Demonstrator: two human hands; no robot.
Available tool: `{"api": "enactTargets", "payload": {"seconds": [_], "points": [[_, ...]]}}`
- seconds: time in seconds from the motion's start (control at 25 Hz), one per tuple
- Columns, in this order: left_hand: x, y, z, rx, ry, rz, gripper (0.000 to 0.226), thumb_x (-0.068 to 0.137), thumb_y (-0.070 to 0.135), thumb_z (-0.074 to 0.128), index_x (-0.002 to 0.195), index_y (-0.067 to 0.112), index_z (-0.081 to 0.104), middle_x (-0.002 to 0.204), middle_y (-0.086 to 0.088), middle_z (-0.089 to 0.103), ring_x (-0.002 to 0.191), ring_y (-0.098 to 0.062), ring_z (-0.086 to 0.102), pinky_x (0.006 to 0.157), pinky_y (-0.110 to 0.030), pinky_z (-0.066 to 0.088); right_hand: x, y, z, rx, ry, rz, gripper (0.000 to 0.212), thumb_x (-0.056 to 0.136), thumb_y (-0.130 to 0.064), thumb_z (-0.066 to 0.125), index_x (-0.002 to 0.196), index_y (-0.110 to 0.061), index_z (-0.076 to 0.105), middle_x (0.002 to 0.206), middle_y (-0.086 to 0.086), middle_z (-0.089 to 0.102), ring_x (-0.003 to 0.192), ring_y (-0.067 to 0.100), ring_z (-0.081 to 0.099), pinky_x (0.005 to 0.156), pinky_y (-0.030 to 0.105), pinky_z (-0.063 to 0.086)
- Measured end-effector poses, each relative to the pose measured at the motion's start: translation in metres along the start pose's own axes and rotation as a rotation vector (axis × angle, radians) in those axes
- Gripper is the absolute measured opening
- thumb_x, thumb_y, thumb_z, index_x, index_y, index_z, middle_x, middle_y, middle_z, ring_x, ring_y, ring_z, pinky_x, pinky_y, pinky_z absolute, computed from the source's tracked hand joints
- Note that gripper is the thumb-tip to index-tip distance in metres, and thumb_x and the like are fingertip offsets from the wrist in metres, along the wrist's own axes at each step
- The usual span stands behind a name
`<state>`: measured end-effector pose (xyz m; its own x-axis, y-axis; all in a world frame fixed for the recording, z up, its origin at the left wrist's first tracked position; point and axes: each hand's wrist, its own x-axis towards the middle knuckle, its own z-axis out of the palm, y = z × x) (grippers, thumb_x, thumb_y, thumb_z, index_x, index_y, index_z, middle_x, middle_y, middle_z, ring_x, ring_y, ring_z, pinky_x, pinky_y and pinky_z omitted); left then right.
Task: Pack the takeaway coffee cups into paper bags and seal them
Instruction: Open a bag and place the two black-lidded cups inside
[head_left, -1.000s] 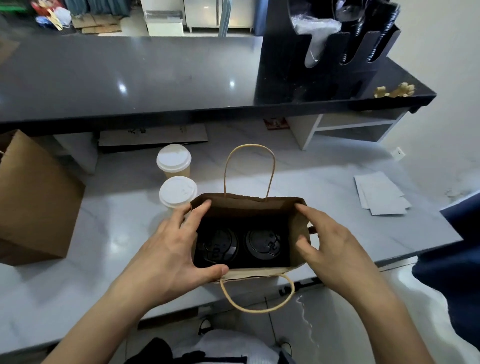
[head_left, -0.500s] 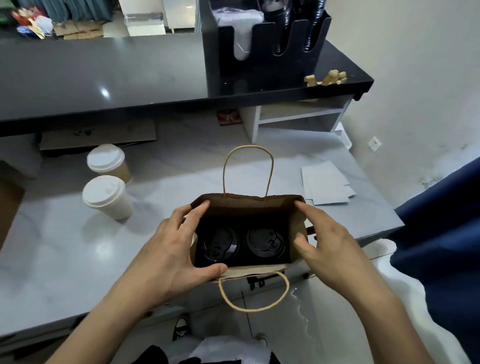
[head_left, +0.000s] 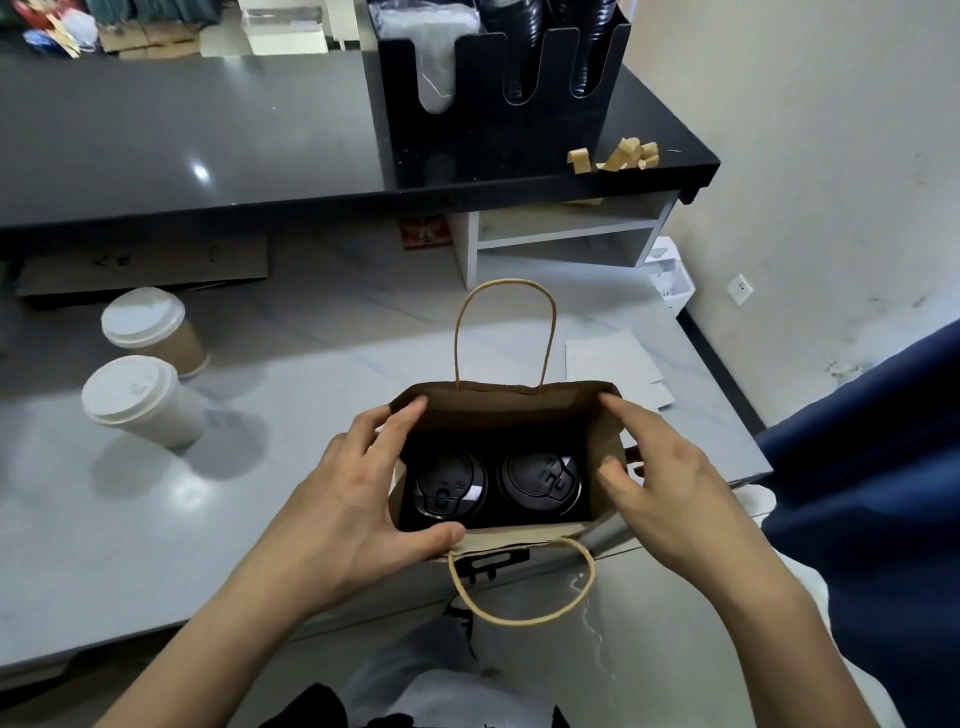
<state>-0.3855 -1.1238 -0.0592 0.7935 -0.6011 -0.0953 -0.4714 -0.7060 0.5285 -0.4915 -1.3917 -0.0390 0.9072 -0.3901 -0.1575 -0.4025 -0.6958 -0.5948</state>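
Observation:
An open brown paper bag (head_left: 509, 410) with twine handles stands at the grey counter's front edge. Two cups with black lids sit side by side inside it, one on the left (head_left: 449, 491) and one on the right (head_left: 540, 480). My left hand (head_left: 337, 499) holds the bag's left side, thumb on the near rim and fingers at the far left corner. My right hand (head_left: 670, 483) pinches the bag's right wall, index finger on the far right corner. Two more cups with white lids, one kraft (head_left: 143, 317) and one white (head_left: 130, 389), stand on the counter to the left.
A raised black counter (head_left: 208, 130) runs along the back and carries a black lid organizer (head_left: 498, 104). White papers (head_left: 613, 358) lie just right of the bag. Flat cardboard (head_left: 145, 265) lies under the black ledge. Dark blue fabric (head_left: 872, 467) hangs at the right.
The bag, held by both hands, has shifted right along the counter, away from the white-lidded cups and toward the papers. The brown box at the far left has left the view.

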Motion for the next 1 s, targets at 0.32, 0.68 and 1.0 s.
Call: {"api": "enactTargets", "payload": {"seconds": [0.32, 0.68, 1.0], "points": [[0.064, -0.006, -0.011, -0.032, 0.002, 0.016, 0.113, 0.067, 0.075, 0.071, 0.156, 0.049, 0.005, 0.152, 0.021, 0.021, 0.134, -0.006, 0.031, 0.095, -0.027, 0.039, 0.062, -0.008, -0.013, -0.020, 0.006, 0.027, 0.056, 0.099, -0.029, 0.048, 0.153, -0.039, 0.035, 0.135, -0.017, 0.051, 0.106, 0.006, 0.056, 0.094, 0.030, 0.046], [0.106, -0.023, -0.025, -0.083, 0.017, 0.021, 0.113, 0.068, 0.073, 0.073, 0.155, 0.051, 0.004, 0.147, 0.027, 0.021, 0.134, -0.003, 0.029, 0.099, -0.026, 0.040, 0.113, -0.019, -0.013, -0.013, -0.003, 0.035, 0.056, 0.099, -0.029, 0.047, 0.152, -0.041, 0.036, 0.133, -0.017, 0.052, 0.103, 0.006, 0.057, 0.094, 0.032, 0.047], [0.138, -0.020, -0.025, -0.104, 0.062, -0.043, 0.114, 0.068, 0.072, 0.074, 0.154, 0.053, 0.002, 0.150, 0.027, 0.017, 0.138, -0.004, 0.026, 0.106, -0.031, 0.040, 0.164, -0.011, -0.023, -0.024, -0.046, -0.035, 0.056, 0.098, -0.028, 0.047, 0.151, -0.042, 0.036, 0.135, -0.022, 0.050, 0.100, 0.003, 0.057, 0.093, 0.032, 0.048]]}}
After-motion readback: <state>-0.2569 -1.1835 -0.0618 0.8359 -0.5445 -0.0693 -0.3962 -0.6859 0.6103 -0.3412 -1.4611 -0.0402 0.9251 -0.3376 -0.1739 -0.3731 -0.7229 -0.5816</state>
